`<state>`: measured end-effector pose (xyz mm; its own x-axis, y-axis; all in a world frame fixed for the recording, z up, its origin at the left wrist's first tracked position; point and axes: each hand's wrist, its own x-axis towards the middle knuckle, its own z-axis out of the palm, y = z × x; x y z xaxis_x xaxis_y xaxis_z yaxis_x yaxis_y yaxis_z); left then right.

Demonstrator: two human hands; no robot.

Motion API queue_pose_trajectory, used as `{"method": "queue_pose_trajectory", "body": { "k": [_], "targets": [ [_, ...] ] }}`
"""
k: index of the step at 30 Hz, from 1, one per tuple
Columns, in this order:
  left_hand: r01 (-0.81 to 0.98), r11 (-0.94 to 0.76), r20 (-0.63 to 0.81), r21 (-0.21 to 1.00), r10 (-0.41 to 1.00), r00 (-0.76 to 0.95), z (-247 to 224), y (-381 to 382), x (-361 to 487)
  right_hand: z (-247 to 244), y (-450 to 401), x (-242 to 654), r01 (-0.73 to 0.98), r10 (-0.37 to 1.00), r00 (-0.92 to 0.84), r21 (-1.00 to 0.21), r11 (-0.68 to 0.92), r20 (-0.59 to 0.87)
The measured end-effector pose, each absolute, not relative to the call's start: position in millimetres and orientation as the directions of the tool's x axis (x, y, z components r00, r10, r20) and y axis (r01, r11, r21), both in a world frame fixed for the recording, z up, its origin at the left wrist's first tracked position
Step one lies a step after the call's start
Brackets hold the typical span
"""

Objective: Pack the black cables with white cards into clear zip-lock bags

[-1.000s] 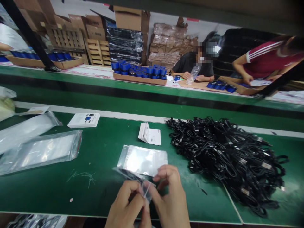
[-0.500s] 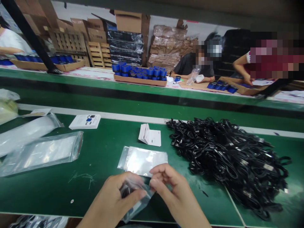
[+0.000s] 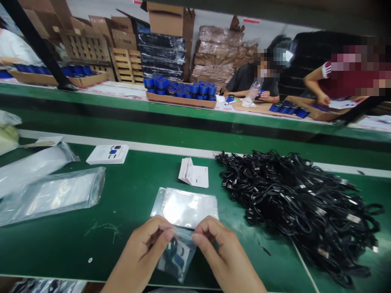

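Both my hands pinch the top edge of a small clear zip bag [image 3: 179,256] low in the middle of the view. My left hand [image 3: 142,254] holds its left side and my right hand [image 3: 221,254] its right side, with fingertips nearly meeting. Inside the bag lies something blue and white, partly hidden by glare. Just beyond my fingers, a flat clear bag [image 3: 185,207] lies on the green workbench [image 3: 91,248]. To the right sits a large heap of black cables [image 3: 297,207], and a fanned stack of white cards [image 3: 193,173] lies near its left end.
Two long clear bags [image 3: 51,197] lie at the left, beyond them a white card box [image 3: 107,154]. Across a green belt, trays of blue items [image 3: 180,99] stand with co-workers [image 3: 255,79] seated behind. Pallets and stacked cartons fill the background.
The small bag has gone from crumpled in my fingers to hanging flat, held by its top edge in both hands. Its blue and white contents now show. My hands have moved apart slightly.
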<state>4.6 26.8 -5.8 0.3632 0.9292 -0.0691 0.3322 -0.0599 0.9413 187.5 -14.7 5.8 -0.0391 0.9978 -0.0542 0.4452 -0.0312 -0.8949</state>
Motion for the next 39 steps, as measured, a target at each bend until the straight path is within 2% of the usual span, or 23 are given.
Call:
{"method": "queue_pose_trajectory", "body": {
  "k": [3, 8, 13, 17, 21, 24, 27, 30, 34, 39],
  "targets": [
    [0.359, -0.101, -0.058, 0.928, 0.912, 0.406, -9, 30, -1, 6, -16, 186, 0.419, 0.994, -0.074, -0.907, -0.044, -0.083],
    [0.380, -0.083, -0.089, 0.921, 0.906, 0.414, -7, 32, -5, 7, -17, 185, 0.381, 0.998, -0.004, -0.923, -0.057, -0.063],
    [0.392, -0.079, -0.101, 0.917, 0.903, 0.418, -3, 35, -7, 7, -16, 186, 0.282, 0.991, 0.012, -0.951, -0.128, -0.130],
    [0.397, -0.110, -0.073, 0.911, 0.904, 0.420, -2, 32, -4, 6, -16, 188, 0.305, 0.997, 0.000, -0.950, -0.074, -0.077],
    [0.316, -0.093, -0.010, 0.944, 0.951, 0.310, -4, 25, 1, 4, -17, 187, 0.312, 0.999, 0.001, -0.949, -0.042, -0.043],
    [0.184, 0.017, -0.063, 0.983, 0.967, 0.249, -8, 19, 7, -3, -19, 179, 0.277, 0.999, -0.020, -0.961, -0.019, -0.025],
    [0.091, 0.126, -0.141, 0.988, 0.973, 0.184, -12, 10, 18, -14, -20, 165, 0.200, 0.998, 0.064, -0.980, 0.016, 0.030],
    [0.086, 0.123, -0.134, 0.989, 0.981, 0.137, -16, -1, 30, -26, -21, 150, 0.140, 0.967, 0.250, -0.990, 0.003, 0.038],
    [0.162, 0.004, -0.026, 0.987, 0.991, 0.134, -28, -9, 38, -42, -26, 136, 0.203, 0.927, 0.367, -0.979, 0.002, 0.078],
    [0.229, -0.199, 0.174, 0.953, 0.977, 0.122, -36, -13, 38, -59, -35, 131, 0.457, 0.862, 0.353, -0.871, 0.181, 0.365]
  ]
}}
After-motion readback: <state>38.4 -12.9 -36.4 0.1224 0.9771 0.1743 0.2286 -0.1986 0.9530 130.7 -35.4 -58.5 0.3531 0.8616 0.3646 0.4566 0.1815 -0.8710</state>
